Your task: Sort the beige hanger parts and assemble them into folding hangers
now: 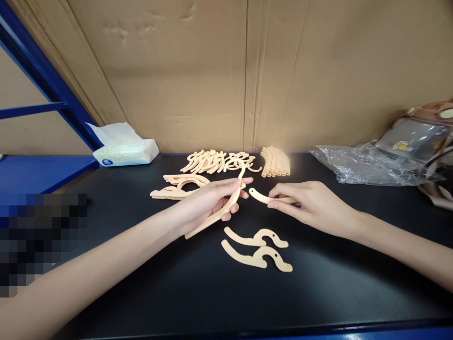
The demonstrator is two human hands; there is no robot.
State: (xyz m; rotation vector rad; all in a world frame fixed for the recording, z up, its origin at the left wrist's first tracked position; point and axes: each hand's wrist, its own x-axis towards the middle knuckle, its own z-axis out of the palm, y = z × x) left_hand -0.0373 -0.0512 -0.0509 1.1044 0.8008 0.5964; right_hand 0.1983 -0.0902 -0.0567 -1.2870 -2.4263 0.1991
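Observation:
My left hand grips a cream plastic hanger piece, a long curved arm with a hook rising from its upper end. To the right, my right hand pinches a curved cream arm between thumb and fingers. Its rounded end, with a small hole, points at the left hand's piece; a gap separates the two. Below the hands, two matching cream curved pieces lie one in front of the other on the black table.
Folded cream hangers lie behind my left forearm. Farther back are a heap of cream pieces and a neat stack of curved arms. A tissue pack stands back left; a clear plastic bag and a transparent container are at right.

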